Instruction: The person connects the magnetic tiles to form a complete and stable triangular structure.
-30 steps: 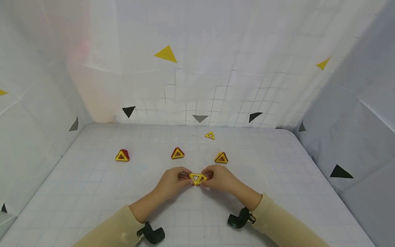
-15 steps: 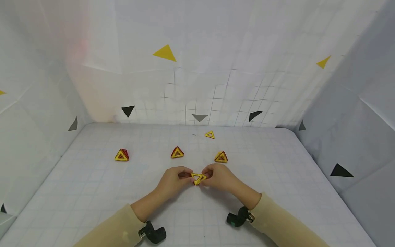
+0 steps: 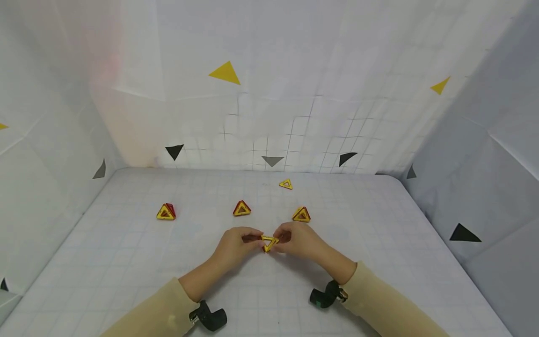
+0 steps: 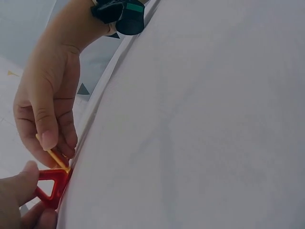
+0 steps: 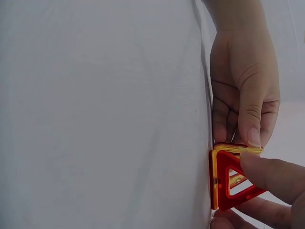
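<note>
Between my two hands is a small build of triangular magnetic tiles, yellow on top in the head view. My left hand pinches its left side between thumb and fingers. The right hand pinches the right side. In the left wrist view, a red triangular tile shows by the left thumb, and a yellow tile stands edge-on at the right hand's fingers. The right wrist view shows another red side with a yellow edge along its top. Fingers hide part of the build.
Beyond the hands stand three red-and-yellow tile pyramids: a left one, a middle one and a right one. A single yellow triangular tile lies farther back on the white table. White cloth walls enclose the table.
The build's right-hand yellow tile has folded in and looks narrower. My right hand has shifted slightly left, closer to the left hand. The pyramids and loose tile stay put.
</note>
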{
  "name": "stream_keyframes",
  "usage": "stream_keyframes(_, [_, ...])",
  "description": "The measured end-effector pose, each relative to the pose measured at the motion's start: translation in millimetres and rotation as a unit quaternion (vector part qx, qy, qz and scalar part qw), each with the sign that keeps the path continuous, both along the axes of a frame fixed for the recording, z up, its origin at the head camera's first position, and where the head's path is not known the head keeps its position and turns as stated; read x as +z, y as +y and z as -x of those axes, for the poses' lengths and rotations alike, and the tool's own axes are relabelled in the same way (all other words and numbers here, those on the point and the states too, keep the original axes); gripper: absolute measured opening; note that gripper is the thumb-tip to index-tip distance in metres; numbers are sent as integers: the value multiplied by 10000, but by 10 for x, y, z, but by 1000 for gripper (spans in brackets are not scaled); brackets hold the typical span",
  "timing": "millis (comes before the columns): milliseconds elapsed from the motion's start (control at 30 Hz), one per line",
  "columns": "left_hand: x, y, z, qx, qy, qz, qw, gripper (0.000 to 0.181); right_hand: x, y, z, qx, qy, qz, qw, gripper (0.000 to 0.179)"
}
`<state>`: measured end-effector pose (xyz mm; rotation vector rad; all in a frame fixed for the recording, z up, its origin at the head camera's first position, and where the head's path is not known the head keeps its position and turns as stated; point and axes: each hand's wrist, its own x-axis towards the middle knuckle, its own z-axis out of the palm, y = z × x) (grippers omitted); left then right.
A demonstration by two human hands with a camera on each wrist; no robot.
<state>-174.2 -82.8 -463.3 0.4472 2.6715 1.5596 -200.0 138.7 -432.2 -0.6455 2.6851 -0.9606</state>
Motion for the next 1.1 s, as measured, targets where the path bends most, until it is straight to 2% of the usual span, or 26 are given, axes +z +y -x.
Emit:
stream_keyframes(267, [8,13,-7,27,110,-7,9999,24,-23,-15,27,-20,69,3,10000,27])
stream_keyframes(733, [19,12,61,-119,-136,-104,9998,27,-41,-26,78,-65,-169,164,9997,26])
stream_keyframes(1100, [10,19,101,-197,-248,-202,9993,23,-44,-20,89,26,-156,293,9994,26])
